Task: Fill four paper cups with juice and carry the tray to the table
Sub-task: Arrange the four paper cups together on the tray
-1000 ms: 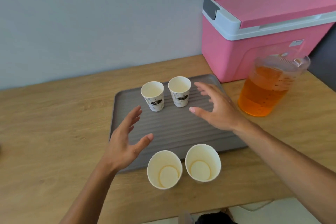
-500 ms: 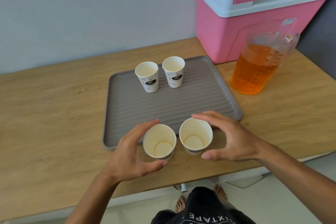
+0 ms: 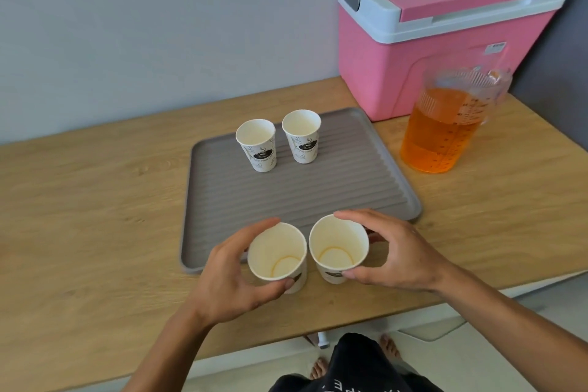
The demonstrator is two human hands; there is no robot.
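Two hands each grip a paper cup at the near edge of the grey tray (image 3: 222,200). Left of the tray's near middle, the left hand (image 3: 229,277) wraps the left cup (image 3: 276,251); just right of it, the right hand (image 3: 394,254) wraps the right cup (image 3: 339,247). Two more cups (image 3: 257,145) stand upright at the tray's far side. Right of the tray stands the juice pitcher (image 3: 445,130).

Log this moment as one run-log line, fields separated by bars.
left hand gripping near-left cup | right hand gripping near-right cup | two cups on tray | none filled | pitcher untouched
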